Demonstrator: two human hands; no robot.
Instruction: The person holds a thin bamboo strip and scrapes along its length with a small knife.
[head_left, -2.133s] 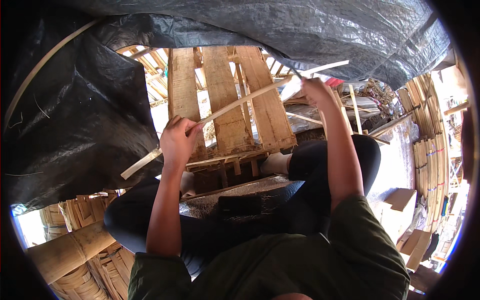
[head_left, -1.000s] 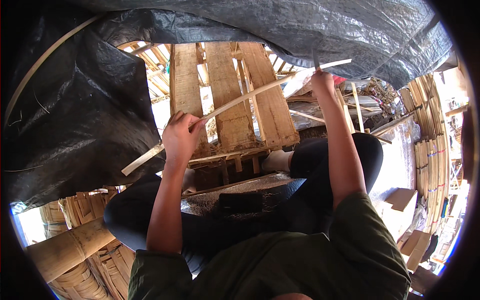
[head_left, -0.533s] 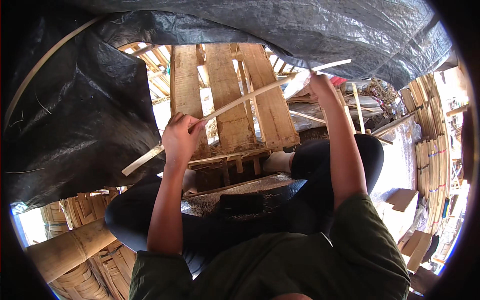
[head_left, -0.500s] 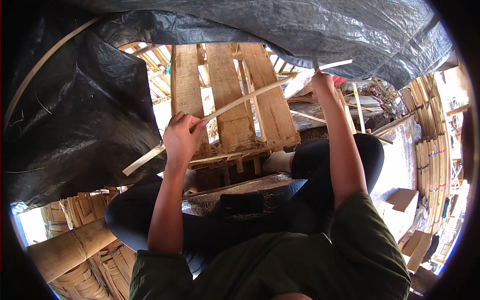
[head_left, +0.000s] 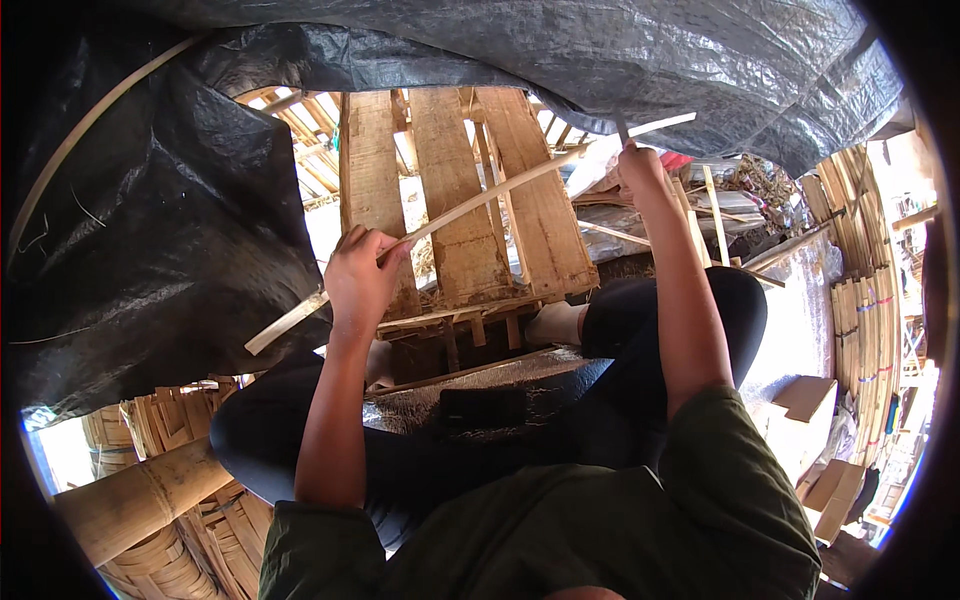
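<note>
A long, pale bamboo strip (head_left: 490,197) slants across my lap, low at the left and high at the right. My left hand (head_left: 362,268) is closed around it near its lower end, thumb and fingers pinching it. At the far right my right hand (head_left: 641,168) is closed on a knife, with its narrow grey blade (head_left: 621,127) sticking up past the fist and crossing the strip near its upper end. The knife's handle is hidden in my fingers. Beneath the strip stands a slatted wooden bench (head_left: 455,215).
Dark plastic sheeting (head_left: 620,55) hangs at the far side and left. A thick bamboo pole (head_left: 145,500) lies at the lower left. Bundled bamboo slats (head_left: 862,330) stand on the right, near a cardboard box (head_left: 803,420). My crossed legs (head_left: 680,320) frame the near side.
My right hand and the knife have shifted slightly left and up. The strip's upper end has moved slightly left too. My left hand stays almost in place.
</note>
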